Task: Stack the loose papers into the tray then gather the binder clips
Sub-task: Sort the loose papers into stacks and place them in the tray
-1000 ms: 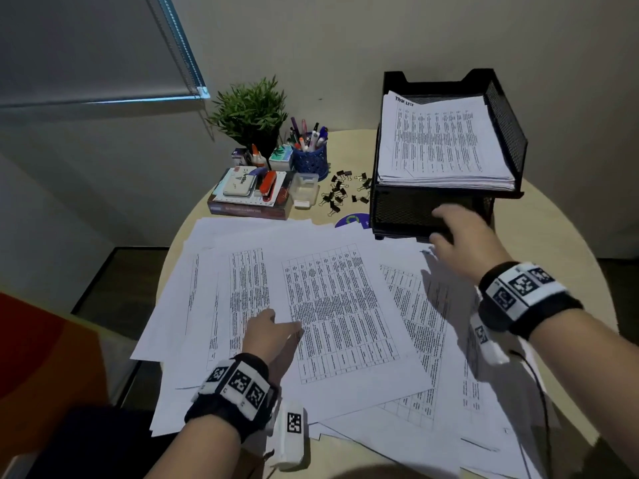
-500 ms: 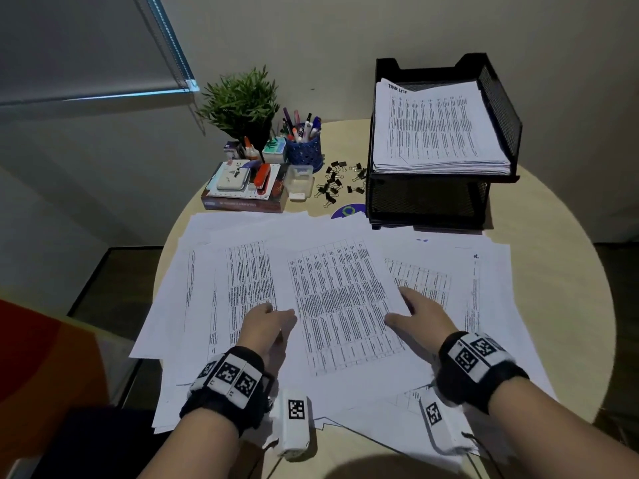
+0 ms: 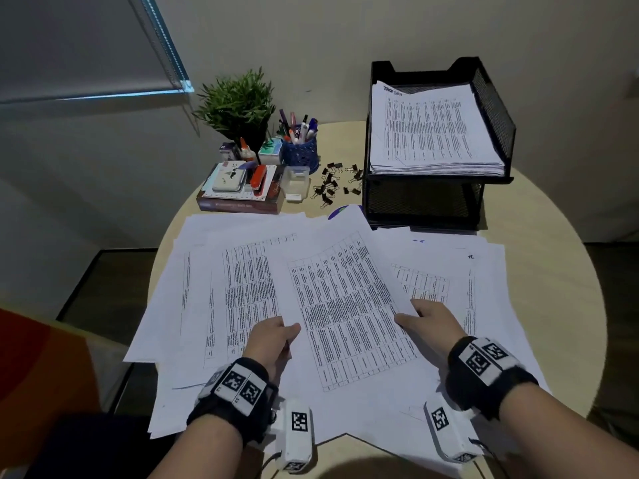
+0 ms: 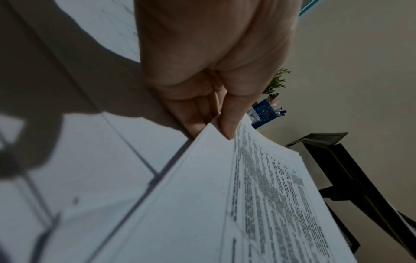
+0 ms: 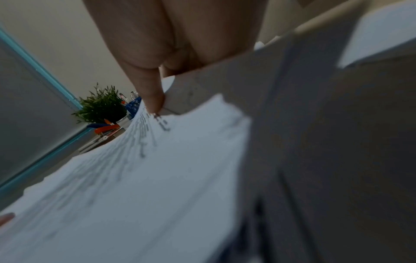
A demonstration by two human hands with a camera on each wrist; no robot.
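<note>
Only the head view takes in the whole round table (image 3: 560, 271): a spread of loose papers (image 3: 242, 271) covers the lower half of the frame, the black mesh tray (image 3: 494, 108) stands at upper right with a pile of printed sheets already in its top tier, and the binder clips (image 3: 333, 183) lie scattered just left of the tray, between it and a blue pen cup (image 3: 300, 152). A potted plant (image 3: 238, 102) and a book with a stapler (image 3: 257, 179) on it sit in the upper middle. The left wrist view shows what the head view cannot: the left hand (image 4: 209, 74) pinches the edge of a thin sheaf of printed sheets (image 4: 258, 195), thumb on top and fingers (image 4: 195, 113) beneath, the sheaf raised off the pages below. The right wrist view is blurred, yet it shows the right hand (image 5: 171, 35) with its thumb pressed on top of the same sheaf at the opposite edge and the other fingers hidden under the paper. In the head view both hands sit low in the frame, on either side of the sheaf, wrists angled inward, and the sheaf's far corner curls up toward the tray
</note>
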